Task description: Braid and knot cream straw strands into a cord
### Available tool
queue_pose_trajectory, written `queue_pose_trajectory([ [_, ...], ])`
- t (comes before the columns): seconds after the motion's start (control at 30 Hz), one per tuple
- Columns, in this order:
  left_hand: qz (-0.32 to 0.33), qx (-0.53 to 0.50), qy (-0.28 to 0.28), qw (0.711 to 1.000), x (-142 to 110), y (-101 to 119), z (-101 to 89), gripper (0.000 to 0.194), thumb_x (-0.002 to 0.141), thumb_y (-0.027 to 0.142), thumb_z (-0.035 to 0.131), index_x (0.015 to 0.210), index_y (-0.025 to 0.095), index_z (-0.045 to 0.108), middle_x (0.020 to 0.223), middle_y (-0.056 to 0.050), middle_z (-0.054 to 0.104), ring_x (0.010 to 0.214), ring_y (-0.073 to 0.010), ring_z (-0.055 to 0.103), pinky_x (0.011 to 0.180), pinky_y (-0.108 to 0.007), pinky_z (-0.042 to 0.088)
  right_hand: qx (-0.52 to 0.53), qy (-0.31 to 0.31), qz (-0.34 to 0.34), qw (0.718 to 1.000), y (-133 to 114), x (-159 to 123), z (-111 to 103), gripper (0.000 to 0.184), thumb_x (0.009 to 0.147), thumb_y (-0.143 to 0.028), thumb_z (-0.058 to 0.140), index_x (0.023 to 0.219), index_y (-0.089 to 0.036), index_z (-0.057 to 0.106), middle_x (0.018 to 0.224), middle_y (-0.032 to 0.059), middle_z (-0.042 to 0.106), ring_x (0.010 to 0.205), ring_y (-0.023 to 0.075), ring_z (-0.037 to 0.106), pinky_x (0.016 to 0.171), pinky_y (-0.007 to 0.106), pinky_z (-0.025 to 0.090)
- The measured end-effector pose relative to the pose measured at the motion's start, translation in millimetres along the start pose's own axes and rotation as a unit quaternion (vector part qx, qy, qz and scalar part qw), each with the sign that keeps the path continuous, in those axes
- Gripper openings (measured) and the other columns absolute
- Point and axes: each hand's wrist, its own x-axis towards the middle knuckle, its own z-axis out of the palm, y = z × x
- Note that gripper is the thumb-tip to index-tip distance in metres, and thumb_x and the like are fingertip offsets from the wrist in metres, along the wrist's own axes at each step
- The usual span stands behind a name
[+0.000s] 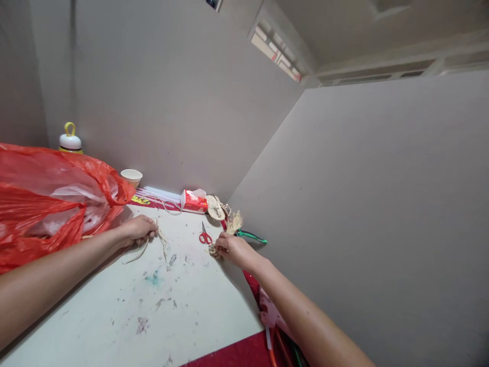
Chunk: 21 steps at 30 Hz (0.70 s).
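My left hand point(139, 229) is closed in a pinch above the left part of the white tabletop. Thin pale straw strands point(163, 239) hang from its fingertips and trail down onto the surface. At the table's right edge my right hand point(234, 248) has its fingers bent around a small piece of knotted or braided straw point(214, 251), mostly hidden under the fingers. Red-handled scissors point(205, 235) lie just left of that hand, blades pointing away. Behind it are a frayed straw tuft point(234, 222) and a green-handled tool point(252, 236).
A red plastic bag point(42, 199) bulges at the left, near a white cup point(132, 176) and a yellow-handled bottle point(70, 140). Along the wall lie pale sticks point(162, 194), a red tissue pack point(194, 202) and a woven straw piece point(216, 208). Grey walls close in behind and right.
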Motion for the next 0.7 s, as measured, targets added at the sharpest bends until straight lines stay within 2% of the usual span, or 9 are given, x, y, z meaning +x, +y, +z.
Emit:
queue_pose_trajectory([
  [0.07, 0.002, -0.002, -0.004, 1.000, -0.2, -0.3, 0.0, 0.016, 0.071, 0.029, 0.054, 0.066, 0.014, 0.050, 0.051, 0.005, 0.044, 0.035, -0.0035, 0.026, 0.037, -0.021, 0.014, 0.065, 0.038, 0.012, 0.997, 1.6, 1.5, -3.4, 0.007, 0.078, -0.015, 0.055, 0.074, -0.017, 0.060, 0.077, 0.0022, 0.060, 0.067, 0.0125, 0.054, 0.061, 0.022, 0.037],
  [0.13, 0.000, -0.005, -0.008, 1.000, 0.3, -1.1, -0.4, 0.017, 0.071, 0.030, 0.054, 0.066, 0.015, 0.050, 0.051, 0.005, 0.044, 0.034, -0.0034, 0.026, 0.037, -0.021, 0.014, 0.164, 0.101, 0.047, 0.980, 4.2, 2.7, -10.6, 0.011, 0.081, -0.024, 0.054, 0.072, -0.017, 0.056, 0.066, 0.0001, 0.058, 0.061, 0.0125, 0.053, 0.059, 0.023, 0.039],
  [0.2, -0.003, -0.005, -0.007, 1.000, 0.5, -1.5, -0.7, 0.017, 0.071, 0.031, 0.055, 0.066, 0.015, 0.049, 0.050, 0.005, 0.044, 0.034, -0.0034, 0.026, 0.037, -0.021, 0.015, 0.267, 0.185, 0.098, 0.941, 7.0, 2.6, -22.3, 0.019, 0.081, -0.034, 0.056, 0.071, -0.018, 0.053, 0.060, -0.0012, 0.056, 0.056, 0.0124, 0.052, 0.055, 0.023, 0.041],
  [0.27, -0.004, -0.004, -0.006, 1.000, -0.1, -1.0, -0.6, 0.019, 0.070, 0.032, 0.056, 0.065, 0.015, 0.049, 0.050, 0.006, 0.044, 0.033, -0.0036, 0.027, 0.037, -0.021, 0.015, 0.342, 0.272, 0.140, 0.889, 8.7, 0.8, -37.8, 0.024, 0.076, -0.040, 0.061, 0.070, -0.018, 0.053, 0.059, -0.0013, 0.056, 0.053, 0.0121, 0.051, 0.050, 0.023, 0.041],
  [0.4, 0.001, 0.004, -0.004, 1.000, -3.0, 1.6, 0.1, 0.022, 0.069, 0.034, 0.057, 0.062, 0.015, 0.048, 0.049, 0.006, 0.043, 0.032, -0.0037, 0.027, 0.037, -0.022, 0.013, 0.440, 0.384, 0.157, 0.797, 7.4, -5.6, -71.1, 0.028, 0.070, -0.044, 0.068, 0.070, -0.018, 0.057, 0.060, -0.0010, 0.058, 0.052, 0.0104, 0.051, 0.046, 0.021, 0.042],
  [0.5, 0.003, -0.002, -0.004, 1.000, -4.2, 2.5, 0.8, 0.022, 0.069, 0.034, 0.058, 0.063, 0.015, 0.049, 0.049, 0.006, 0.044, 0.033, -0.0036, 0.027, 0.037, -0.022, 0.014, 0.529, 0.415, 0.150, 0.725, 4.1, -8.2, -87.8, 0.027, 0.065, -0.041, 0.072, 0.072, -0.019, 0.059, 0.061, -0.0019, 0.057, 0.051, 0.0092, 0.051, 0.044, 0.020, 0.042],
  [0.57, 0.003, -0.007, -0.003, 1.000, -3.5, 1.7, 1.0, 0.022, 0.069, 0.034, 0.059, 0.064, 0.015, 0.050, 0.050, 0.005, 0.044, 0.034, -0.0034, 0.026, 0.038, -0.022, 0.015, 0.566, 0.419, 0.155, 0.693, 1.3, -7.5, -92.1, 0.028, 0.061, -0.038, 0.075, 0.073, -0.020, 0.058, 0.061, -0.0029, 0.057, 0.049, 0.0081, 0.050, 0.043, 0.019, 0.042],
  [0.63, 0.003, -0.003, 0.000, 1.000, -1.7, 0.0, 0.7, 0.021, 0.069, 0.033, 0.059, 0.064, 0.015, 0.050, 0.050, 0.005, 0.045, 0.036, -0.0035, 0.026, 0.038, -0.021, 0.016, 0.584, 0.404, 0.161, 0.686, -2.1, -5.3, -91.1, 0.028, 0.059, -0.035, 0.077, 0.074, -0.019, 0.058, 0.062, -0.0029, 0.058, 0.048, 0.0081, 0.050, 0.041, 0.019, 0.041],
  [0.7, 0.005, 0.001, 0.003, 1.000, 0.5, -2.0, 0.0, 0.019, 0.070, 0.031, 0.058, 0.064, 0.014, 0.051, 0.051, 0.004, 0.045, 0.037, -0.0037, 0.027, 0.037, -0.021, 0.016, 0.599, 0.371, 0.168, 0.690, -6.1, -2.4, -86.5, 0.029, 0.058, -0.032, 0.077, 0.074, -0.019, 0.057, 0.064, -0.0024, 0.060, 0.048, 0.0083, 0.051, 0.040, 0.018, 0.039],
])
